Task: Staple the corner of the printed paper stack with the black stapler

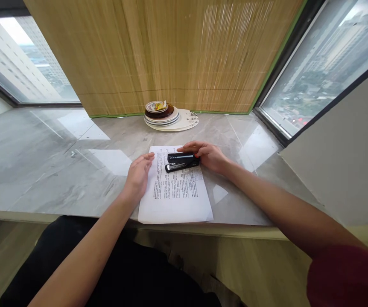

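A sheet of printed paper lies on the grey marble sill, its near edge at the sill's front. A black stapler rests on the upper part of the sheet. My right hand curls over the stapler's right end, fingers on its top. My left hand rests on the paper's left edge, fingers stretched and together, holding nothing.
A stack of plates with a brown dish and a yellow wrapper on top stands at the back by the bamboo blind. Windows flank both sides. A grey wall panel juts in on the right.
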`<state>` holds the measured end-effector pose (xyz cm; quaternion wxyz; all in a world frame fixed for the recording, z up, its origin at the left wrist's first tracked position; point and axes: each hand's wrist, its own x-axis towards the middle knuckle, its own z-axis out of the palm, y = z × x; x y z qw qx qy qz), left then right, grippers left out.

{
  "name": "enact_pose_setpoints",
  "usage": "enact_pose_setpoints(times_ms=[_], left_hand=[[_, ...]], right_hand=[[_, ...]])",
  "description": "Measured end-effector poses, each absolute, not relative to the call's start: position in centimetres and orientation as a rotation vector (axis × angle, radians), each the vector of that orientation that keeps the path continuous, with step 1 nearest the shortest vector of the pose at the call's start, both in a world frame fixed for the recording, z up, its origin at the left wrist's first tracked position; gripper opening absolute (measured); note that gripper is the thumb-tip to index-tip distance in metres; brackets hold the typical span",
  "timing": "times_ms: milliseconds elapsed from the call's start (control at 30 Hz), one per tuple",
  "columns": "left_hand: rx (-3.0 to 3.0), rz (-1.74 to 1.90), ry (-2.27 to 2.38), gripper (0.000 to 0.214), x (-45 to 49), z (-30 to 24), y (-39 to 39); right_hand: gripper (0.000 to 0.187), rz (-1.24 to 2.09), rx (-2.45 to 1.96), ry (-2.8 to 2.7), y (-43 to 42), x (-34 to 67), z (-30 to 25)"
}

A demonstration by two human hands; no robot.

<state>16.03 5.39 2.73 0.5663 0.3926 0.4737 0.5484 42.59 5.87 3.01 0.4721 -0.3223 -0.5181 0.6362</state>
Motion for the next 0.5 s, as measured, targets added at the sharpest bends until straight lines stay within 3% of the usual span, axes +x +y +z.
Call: enact_pose_setpoints(times_ms=[300, 500], left_hand=[[0.878, 1.329, 1.101, 0.028, 16.0, 2.4, 5.6], [0.892, 1.327, 1.069, 0.027, 16.0, 2.5, 5.4]], right_hand=[[0.042, 1.308, -0.922, -1.418, 6.1, 42.7, 2.8], [0.038, 0.833, -1.053, -1.94, 5.3, 41.9, 2.3]])
